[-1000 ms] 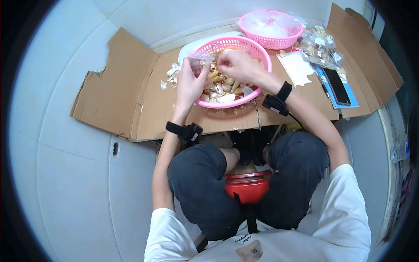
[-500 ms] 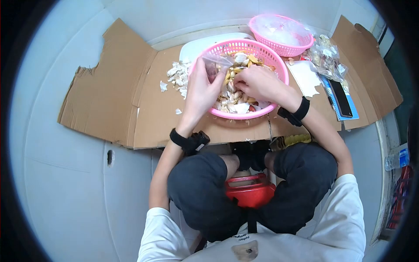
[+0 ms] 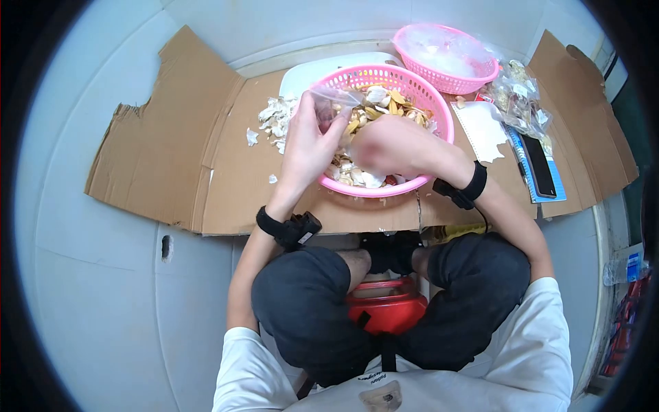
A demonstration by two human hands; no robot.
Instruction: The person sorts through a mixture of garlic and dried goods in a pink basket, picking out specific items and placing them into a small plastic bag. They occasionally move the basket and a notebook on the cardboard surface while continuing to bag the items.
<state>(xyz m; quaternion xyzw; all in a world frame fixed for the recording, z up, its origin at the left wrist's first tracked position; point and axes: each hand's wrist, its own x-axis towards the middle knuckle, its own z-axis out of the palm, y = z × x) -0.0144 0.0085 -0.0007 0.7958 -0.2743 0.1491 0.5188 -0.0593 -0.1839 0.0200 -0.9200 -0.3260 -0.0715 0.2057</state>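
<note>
Two hands over one pink basket [image 3: 439,120] of pale and yellow peelings on flattened cardboard [image 3: 233,172]: left hand [image 3: 309,144] pinching a small clear plastic bag [image 3: 333,99] above the basket rim, right hand [image 3: 388,145] blurred, grip indiscernible.

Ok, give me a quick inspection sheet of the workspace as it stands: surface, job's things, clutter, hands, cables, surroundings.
Surface: flattened cardboard sheet on a pale floor, edges torn.
Job's things: pink basket of mixed pale and yellow pieces; small clear bag held above it.
Clutter: pile of white scraps left of the basket; second pink basket behind; clear packets; white paper; black phone on a blue folder.
Hands: left hand pinches the bag; right hand is in the basket, blurred, grip unclear.
Cables: thin lead from the right wrist band.
Surroundings: red stool under the person; bottle at the right edge.
</note>
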